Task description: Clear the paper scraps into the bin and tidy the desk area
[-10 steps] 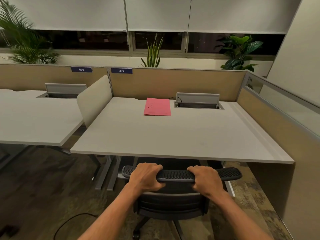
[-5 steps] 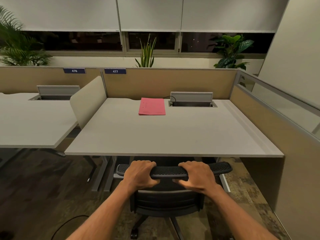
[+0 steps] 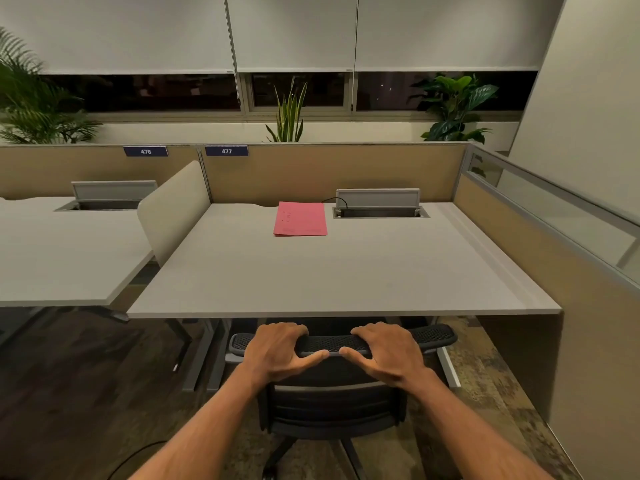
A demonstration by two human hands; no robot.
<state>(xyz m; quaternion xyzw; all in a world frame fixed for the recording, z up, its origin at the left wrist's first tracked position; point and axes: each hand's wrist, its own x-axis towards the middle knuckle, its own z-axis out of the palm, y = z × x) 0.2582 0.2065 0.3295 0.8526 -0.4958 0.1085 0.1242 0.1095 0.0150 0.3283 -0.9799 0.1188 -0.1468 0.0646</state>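
A black mesh office chair (image 3: 332, 407) stands tucked at the front edge of the grey desk (image 3: 346, 271). My left hand (image 3: 280, 351) and my right hand (image 3: 384, 351) both lie over the top rail of the chair's backrest, fingers curled over it and thumbs spread toward each other. A red folder (image 3: 300, 219) lies flat at the back of the desk. No paper scraps and no bin are in view.
An open cable box (image 3: 379, 206) sits at the desk's back right, with a black cord beside it. Beige partitions (image 3: 332, 173) close the back and right sides. A second desk (image 3: 65, 247) stands to the left behind a low divider (image 3: 173, 206). A cable (image 3: 138, 455) lies on the carpet.
The chair has slid forward under the desk with both hands on its backrest. My thumbs have loosened and now spread out along the rail.
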